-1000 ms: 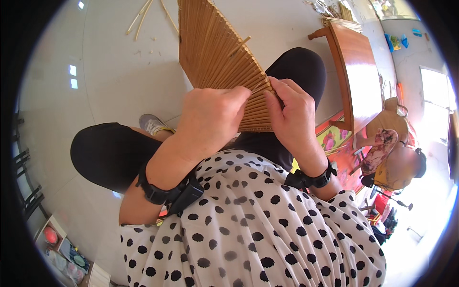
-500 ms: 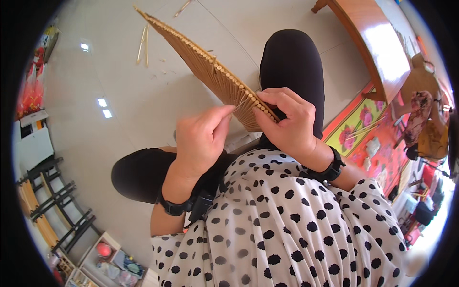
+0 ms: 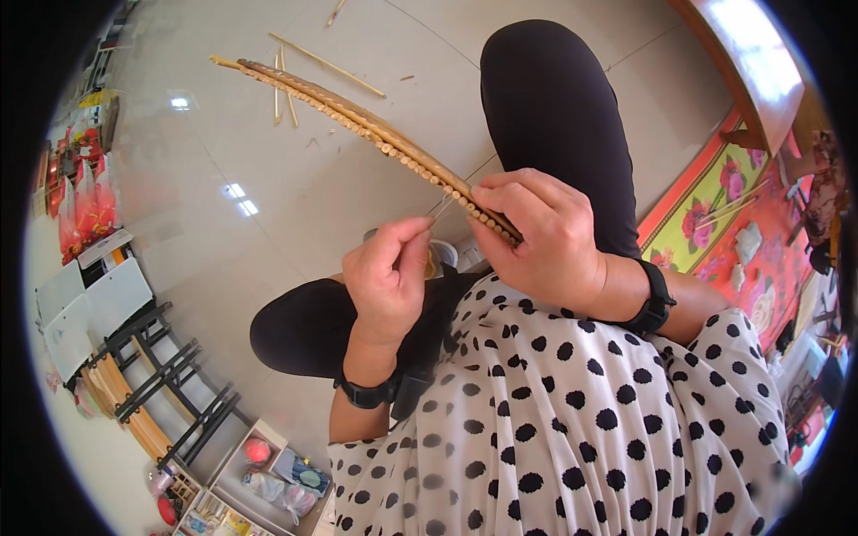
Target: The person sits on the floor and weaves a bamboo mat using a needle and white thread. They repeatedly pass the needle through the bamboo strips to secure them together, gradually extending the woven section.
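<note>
The right hand (image 3: 542,230) is clasping the reed-stick panel (image 3: 386,146), slanting toward ten o'clock, apparently for steadiness; the left hand (image 3: 386,272) is pinching thread (image 3: 441,207), seemingly for tension.

golden-tan stick panel (image 3: 384,134), white blouse (image 3: 572,402) with black polka dots, black trousers (image 3: 554,107), pink-flowered red-and-yellow mat (image 3: 679,237)
</note>
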The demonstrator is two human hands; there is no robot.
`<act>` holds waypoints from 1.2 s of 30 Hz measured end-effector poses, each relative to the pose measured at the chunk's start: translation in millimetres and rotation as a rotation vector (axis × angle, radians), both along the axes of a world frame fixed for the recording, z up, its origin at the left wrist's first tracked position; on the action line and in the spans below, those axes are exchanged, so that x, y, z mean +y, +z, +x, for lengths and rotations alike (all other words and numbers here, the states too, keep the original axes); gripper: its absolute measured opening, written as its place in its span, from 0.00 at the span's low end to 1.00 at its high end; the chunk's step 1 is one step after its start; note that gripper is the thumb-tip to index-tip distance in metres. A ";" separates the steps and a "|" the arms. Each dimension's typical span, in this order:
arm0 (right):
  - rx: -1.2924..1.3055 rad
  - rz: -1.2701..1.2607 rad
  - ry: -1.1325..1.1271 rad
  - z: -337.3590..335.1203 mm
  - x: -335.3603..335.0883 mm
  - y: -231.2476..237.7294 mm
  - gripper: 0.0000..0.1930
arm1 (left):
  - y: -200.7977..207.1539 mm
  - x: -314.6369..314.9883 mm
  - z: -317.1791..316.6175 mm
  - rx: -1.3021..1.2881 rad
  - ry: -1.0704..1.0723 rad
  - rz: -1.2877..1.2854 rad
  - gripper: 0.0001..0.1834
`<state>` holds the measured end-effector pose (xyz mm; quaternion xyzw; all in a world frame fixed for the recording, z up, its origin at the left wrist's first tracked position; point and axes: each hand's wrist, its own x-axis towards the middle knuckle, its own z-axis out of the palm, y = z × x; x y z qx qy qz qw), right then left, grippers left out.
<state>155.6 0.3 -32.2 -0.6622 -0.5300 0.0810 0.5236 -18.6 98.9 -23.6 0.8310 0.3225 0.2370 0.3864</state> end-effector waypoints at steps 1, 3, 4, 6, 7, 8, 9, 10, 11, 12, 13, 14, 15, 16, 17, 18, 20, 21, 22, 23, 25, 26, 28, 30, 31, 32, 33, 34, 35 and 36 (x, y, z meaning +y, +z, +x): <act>0.004 -0.007 0.007 -0.1 -0.5 0.9 0.13 | -0.4 -0.1 0.4 -0.005 0.001 0.001 0.06; 0.012 -0.021 0.020 -0.3 -1.3 2.4 0.13 | 1.2 -0.4 0.5 0.012 -0.003 -0.001 0.07; 0.009 -0.015 0.027 -1.4 -1.3 1.6 0.13 | 3.5 -1.1 -1.1 0.036 -0.006 -0.002 0.07; 0.004 -0.004 0.038 -3.6 -1.2 0.1 0.13 | 3.6 -0.4 -2.6 0.039 -0.019 -0.007 0.07; 0.014 -0.001 0.047 -4.7 -0.8 0.0 0.13 | 1.6 0.5 -4.1 0.021 -0.024 -0.011 0.07; 0.023 0.001 0.056 -5.8 -0.4 0.2 0.13 | -0.2 0.9 -6.0 0.002 -0.029 -0.015 0.07; 0.032 0.003 0.065 -6.9 -0.1 0.2 0.13 | -2.1 0.7 -8.6 0.004 -0.029 -0.019 0.06; 0.037 0.010 0.072 -7.5 -0.1 -0.2 0.13 | -4.1 0.2 -11.1 0.007 -0.029 -0.025 0.05; 0.042 0.016 0.079 -8.0 -0.2 -0.7 0.13 | -4.3 -0.1 -12.9 0.009 -0.030 -0.030 0.05; 0.047 0.022 0.085 -8.6 -0.2 -1.1 0.13 | -2.2 -1.6 -13.2 0.031 -0.015 -0.069 0.04; 0.043 0.029 0.092 -8.8 -0.2 -1.7 0.13 | 0.0 -5.0 -12.9 0.047 0.004 -0.107 0.05; 0.040 0.035 0.098 -9.0 -0.1 -2.3 0.13 | 2.8 -8.0 -12.8 0.063 0.022 -0.146 0.05; 0.037 0.041 0.104 -9.3 0.0 -2.7 0.13 | 7.1 -10.4 -13.0 0.079 0.057 -0.237 0.04; 0.030 0.045 0.108 -9.9 0.0 -3.1 0.13 | 11.6 -13.4 -13.2 0.090 0.094 -0.325 0.04; 0.023 0.049 0.111 -10.8 0.2 -3.3 0.13 | 14.7 -15.8 -13.8 0.100 0.132 -0.414 0.04; 0.016 0.052 0.115 -11.5 0.3 -3.6 0.13 | 16.2 -17.5 -14.8 0.091 0.148 -0.454 0.04; 0.005 0.053 0.114 -11.2 1.7 -2.3 0.12 | 19.3 -17.6 -16.2 0.076 0.176 -0.539 0.03; -0.002 0.053 0.114 -11.3 2.3 -1.8 0.12 | 19.1 -16.9 -16.9 0.070 0.172 -0.540 0.03; -0.013 0.054 0.118 -11.9 2.7 -1.8 0.12 | 18.5 -16.2 -18.1 0.061 0.172 -0.537 0.03; -0.026 0.056 0.121 -12.4 3.0 -2.3 0.12 | 18.0 -15.7 -18.9 0.052 0.171 -0.534 0.02; -0.044 0.067 0.129 -13.0 3.6 -3.0 0.12 | 21.0 -17.3 -14.4 0.064 0.180 -0.512 0.02; -0.049 0.076 0.132 -12.9 3.9 -3.4 0.11 | 22.3 -18.4 -11.0 0.069 0.184 -0.502 0.02; -0.064 0.080 0.141 -13.3 4.4 -3.3 0.12 | 22.5 -17.9 -6.0 0.041 0.183 -0.501 0.02; -0.082 0.071 0.150 -14.7 5.0 -2.2 0.12 | 22.8 -17.7 -3.7 0.021 0.198 -0.508 0.02; -0.083 0.079 0.145 -15.5 5.3 -2.4 0.12 | 22.5 -18.1 -2.2 0.019 0.213 -0.516 0.02; -0.084 0.087 0.141 -16.9 5.7 -2.6 0.11 | 22.6 -18.7 -0.7 0.016 0.228 -0.524 0.02; -0.084 0.095 0.137 -18.0 5.5 -2.4 0.11 | 23.9 -19.4 1.6 0.009 0.234 -0.531 0.02; -0.088 0.078 0.148 -19.1 4.9 -2.2 0.11 | 26.3 -20.4 3.8 0.001 0.243 -0.539 0.03; -0.092 0.061 0.161 -20.3 4.2 -1.7 0.10 | 28.4 -21.5 5.5 -0.006 0.253 -0.547 0.04; -0.096 0.044 0.173 -21.7 3.4 -1.2 0.10 | 29.9 -22.9 6.7 0.008 0.280 -0.564 0.03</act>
